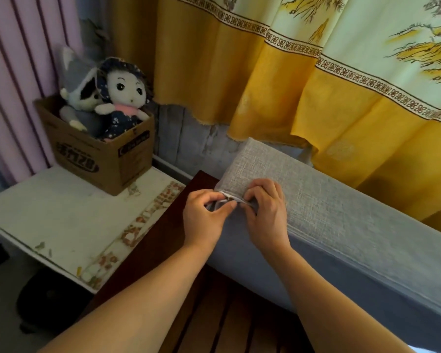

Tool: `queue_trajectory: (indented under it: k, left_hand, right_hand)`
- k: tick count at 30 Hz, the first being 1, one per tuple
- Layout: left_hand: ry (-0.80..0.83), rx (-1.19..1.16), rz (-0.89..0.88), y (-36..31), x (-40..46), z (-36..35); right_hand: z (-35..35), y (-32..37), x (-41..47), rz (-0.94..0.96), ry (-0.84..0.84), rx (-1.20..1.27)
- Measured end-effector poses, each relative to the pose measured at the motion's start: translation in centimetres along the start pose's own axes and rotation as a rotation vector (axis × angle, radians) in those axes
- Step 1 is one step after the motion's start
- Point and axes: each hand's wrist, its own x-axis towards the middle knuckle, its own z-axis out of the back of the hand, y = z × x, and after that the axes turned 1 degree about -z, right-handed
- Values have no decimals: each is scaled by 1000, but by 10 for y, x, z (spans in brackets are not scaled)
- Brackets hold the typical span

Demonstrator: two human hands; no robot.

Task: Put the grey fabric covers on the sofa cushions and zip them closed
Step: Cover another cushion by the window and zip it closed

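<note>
A long cushion in its grey fabric cover [329,207] stands on edge along the dark wooden sofa frame [189,289], its upper face turned toward the camera and its near end reaching the frame's left corner. Both hands work at that end of the cover. The left hand [205,215] has its fingers curled and pinches a bunched fold of grey cloth at the corner, thumb laid across the top of it. The right hand [266,212] is just beside it, fingers bent down over the cover's edge and pinching the fabric there; the two hands nearly touch. Between them shows a short pale strip with a small dark spot, which may be the zipper [231,198] and its pull, though it is too small to be sure. Behind the cushion hangs a yellow and cream curtain [303,80] with a patterned band. To the left of the sofa frame stands a white table [49,215] with a worn floral border along its right edge. At its far edge sits a cardboard box [105,159] holding a doll [124,98] in a dark dress and a grey plush animal [79,98].
</note>
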Motion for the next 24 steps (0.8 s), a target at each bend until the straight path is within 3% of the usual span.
queue_trajectory:
  k: [6,17,21,24]
  left_hand:
    - [21,-164,147,-2,4,-4]
    - [99,-620,625,-27,3,15]
    - [222,-696,649,-25,4,21]
    - [278,-708,616,-20,6,25]
  right_hand:
    - [-1,0,-2,2,-19,17]
    - [2,3,-2,-3,-8,-1]
    - [-10,16,-1,180,33,-118]
    - [-19,24,-2,181,-39,-121]
